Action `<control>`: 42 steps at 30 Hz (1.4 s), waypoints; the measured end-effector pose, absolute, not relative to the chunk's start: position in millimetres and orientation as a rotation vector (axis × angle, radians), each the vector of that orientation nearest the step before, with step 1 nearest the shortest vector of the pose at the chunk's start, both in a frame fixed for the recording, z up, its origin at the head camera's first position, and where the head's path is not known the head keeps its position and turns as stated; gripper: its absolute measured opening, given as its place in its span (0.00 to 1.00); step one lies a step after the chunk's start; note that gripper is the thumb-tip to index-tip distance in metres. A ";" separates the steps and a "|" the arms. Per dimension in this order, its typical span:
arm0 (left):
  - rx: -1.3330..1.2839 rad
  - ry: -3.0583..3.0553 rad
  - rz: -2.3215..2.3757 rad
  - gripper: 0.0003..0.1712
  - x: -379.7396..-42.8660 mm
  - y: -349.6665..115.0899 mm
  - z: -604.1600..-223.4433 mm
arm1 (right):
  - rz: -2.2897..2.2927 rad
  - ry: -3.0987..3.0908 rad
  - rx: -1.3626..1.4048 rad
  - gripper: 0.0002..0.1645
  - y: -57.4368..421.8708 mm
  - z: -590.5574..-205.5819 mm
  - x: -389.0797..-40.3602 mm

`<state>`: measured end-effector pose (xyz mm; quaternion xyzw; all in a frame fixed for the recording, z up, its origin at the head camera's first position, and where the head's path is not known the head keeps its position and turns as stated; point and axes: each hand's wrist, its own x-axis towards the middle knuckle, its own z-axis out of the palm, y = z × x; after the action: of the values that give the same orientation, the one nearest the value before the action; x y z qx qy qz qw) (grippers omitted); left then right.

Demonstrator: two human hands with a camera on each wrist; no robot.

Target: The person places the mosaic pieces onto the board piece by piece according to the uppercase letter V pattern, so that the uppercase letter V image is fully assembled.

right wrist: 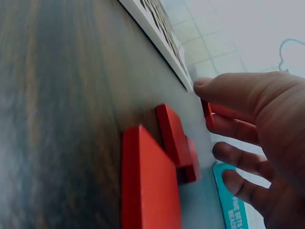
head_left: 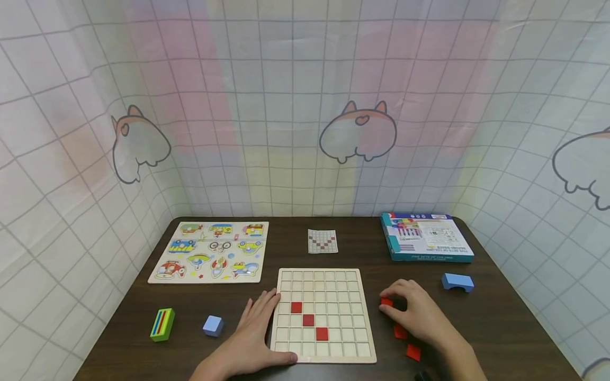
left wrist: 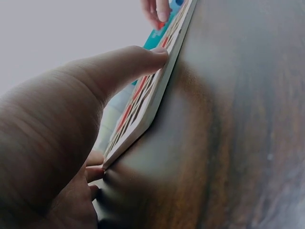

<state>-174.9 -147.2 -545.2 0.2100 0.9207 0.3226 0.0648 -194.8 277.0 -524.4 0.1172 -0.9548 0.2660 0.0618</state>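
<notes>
A pale wooden grid board lies flat on the dark table, with three red square tiles set in its cells on a diagonal. My left hand rests along the board's left side, fingers stretched out and thumb on the near left corner of the rim. To the right of the board, my right hand pinches a red square tile between thumb and index finger. More loose red tiles lie on the table under and below that hand; the hand partly hides them in the head view.
Behind the board lies a small pattern card. A picture puzzle is at back left, a teal box at back right. A green striped block and blue cube sit left; a blue arch block sits right.
</notes>
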 end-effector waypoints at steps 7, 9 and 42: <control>0.567 2.787 0.965 0.81 -177.0 -150.5 -543.5 | 0.821 -2.858 0.412 0.13 264.8 -518.2 -199.8; 0.542 2.782 0.969 0.81 -178.2 -151.0 -542.6 | 0.846 -2.860 0.430 0.13 260.7 -517.0 -201.6; 0.594 2.779 0.961 0.83 -179.7 -152.1 -548.7 | 0.933 -2.844 0.670 0.10 193.8 -516.8 -215.6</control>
<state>-179.7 -152.1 -548.7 0.1975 0.9240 0.3196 0.0706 -215.6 193.8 -516.8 0.2184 -0.9266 0.3038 0.0370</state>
